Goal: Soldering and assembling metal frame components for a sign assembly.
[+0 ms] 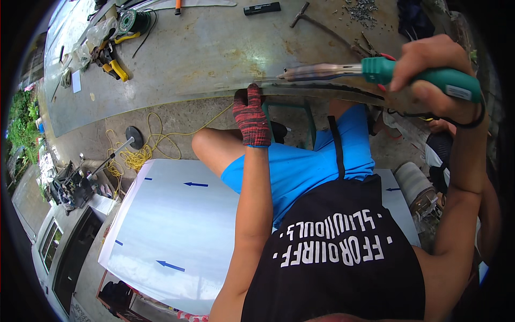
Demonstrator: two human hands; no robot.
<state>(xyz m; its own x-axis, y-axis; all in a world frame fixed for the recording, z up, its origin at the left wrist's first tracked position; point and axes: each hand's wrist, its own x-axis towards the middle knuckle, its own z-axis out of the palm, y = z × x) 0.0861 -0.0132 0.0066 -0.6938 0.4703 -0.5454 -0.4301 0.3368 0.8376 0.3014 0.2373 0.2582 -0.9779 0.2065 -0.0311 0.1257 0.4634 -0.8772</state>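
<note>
My right hand (434, 70), bare, is wrapped round the green handle of a large soldering iron (373, 70). Its metal barrel points left, and the tip is just above the near edge of the metal-topped table (177, 70). My left hand (251, 118) wears a red and black knit glove. Its fingertips are pressed together at that edge, beside a thin strip (225, 86) and close to the iron's tip. Whatever lies between those fingers is too small or hidden to make out. Along the edge to the right runs a dark, uneven line (332, 87).
On the table are a T-handled tool (322, 32), a black box (262, 8), small metal pieces (362, 12), yellow-handled pliers (113, 68) and a green wire spool (134, 21). A tangled yellow cord (140, 156) lies below. Behind me is a pale sheet with blue arrows (177, 214).
</note>
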